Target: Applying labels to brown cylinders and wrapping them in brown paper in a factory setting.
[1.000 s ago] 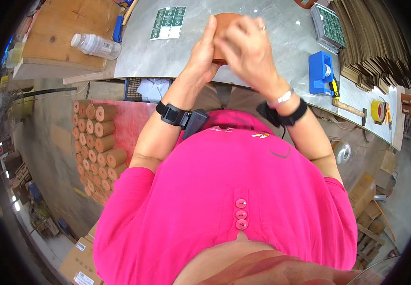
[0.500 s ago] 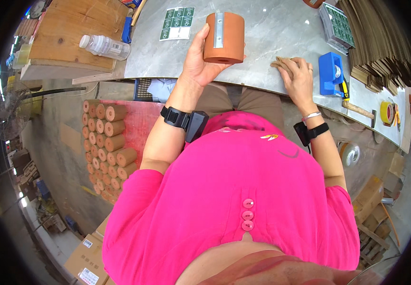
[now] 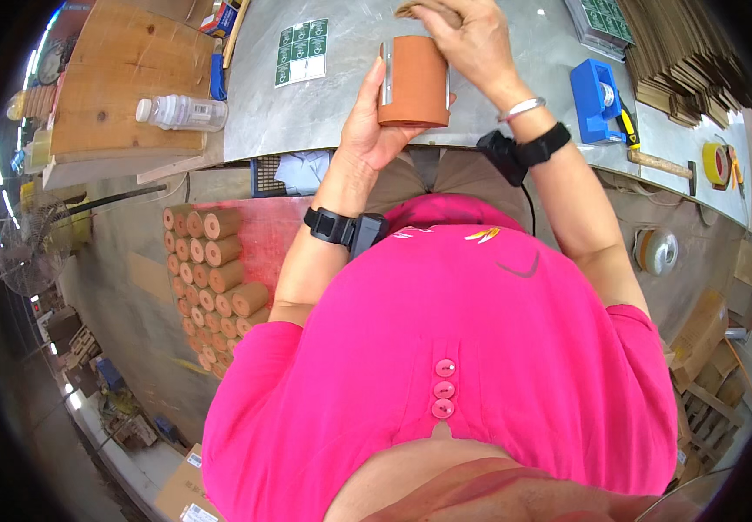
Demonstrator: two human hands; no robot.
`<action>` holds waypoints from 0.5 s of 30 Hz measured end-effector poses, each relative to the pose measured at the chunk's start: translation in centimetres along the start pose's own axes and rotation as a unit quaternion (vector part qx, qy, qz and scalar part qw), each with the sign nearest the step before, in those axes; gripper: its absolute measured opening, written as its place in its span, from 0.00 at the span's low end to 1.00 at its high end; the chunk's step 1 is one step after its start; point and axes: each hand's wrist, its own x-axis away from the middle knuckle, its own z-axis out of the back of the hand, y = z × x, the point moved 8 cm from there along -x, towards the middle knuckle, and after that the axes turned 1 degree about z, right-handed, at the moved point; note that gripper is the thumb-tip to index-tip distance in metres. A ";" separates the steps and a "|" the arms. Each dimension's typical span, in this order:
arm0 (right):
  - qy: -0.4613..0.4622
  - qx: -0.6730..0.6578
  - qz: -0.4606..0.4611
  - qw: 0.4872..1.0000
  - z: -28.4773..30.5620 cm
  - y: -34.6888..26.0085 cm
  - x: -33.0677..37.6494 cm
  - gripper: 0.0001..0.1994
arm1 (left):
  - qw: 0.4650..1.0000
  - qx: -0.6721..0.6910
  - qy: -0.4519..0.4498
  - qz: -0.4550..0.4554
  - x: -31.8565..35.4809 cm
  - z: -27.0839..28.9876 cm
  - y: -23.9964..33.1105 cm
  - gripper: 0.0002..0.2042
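My left hand (image 3: 369,130) holds an orange-brown cylinder (image 3: 420,83) from its left side, thumb up along the edge. The cylinder stands roughly upright above the table's near edge, with a metal strip (image 3: 387,71) showing on its left side. My right hand (image 3: 477,43) is raised beside the cylinder's top right, its fingers closed on a small tan rag (image 3: 432,10). The rag sits over the cylinder's far top edge; whether it touches cannot be told. A sheet of green-and-white labels (image 3: 302,52) lies on the table to the left.
A blue tape dispenser (image 3: 596,103), a hammer (image 3: 661,163) and a yellow tape roll (image 3: 715,165) lie right. Stacked cardboard (image 3: 680,65) stands behind them. On the left are a plastic bottle (image 3: 181,113) on a wooden box (image 3: 132,78) and several stacked cylinders (image 3: 210,270) lower down.
My right hand has lifted off the table with the rag and come left to the cylinder's top. The cylinder has turned, so its metal strip now shows at the left side.
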 end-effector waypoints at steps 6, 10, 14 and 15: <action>-0.012 0.046 0.140 0.989 0.8 -4.8 3.0 0.12 | 0.999 0.019 0.029 -0.035 -0.1 0.6 0.8 0.37; -0.002 0.026 0.144 0.989 0.6 -4.5 3.5 0.08 | 0.999 0.001 0.032 -0.037 -0.4 0.2 0.3 0.38; 0.046 -0.028 0.006 0.999 3.0 -0.1 1.8 0.07 | 0.998 0.053 -0.028 0.003 -0.5 -0.4 0.1 0.40; 0.061 -0.036 0.000 0.997 3.5 0.1 1.7 0.08 | 0.998 0.057 -0.022 0.009 -0.5 -0.3 0.1 0.38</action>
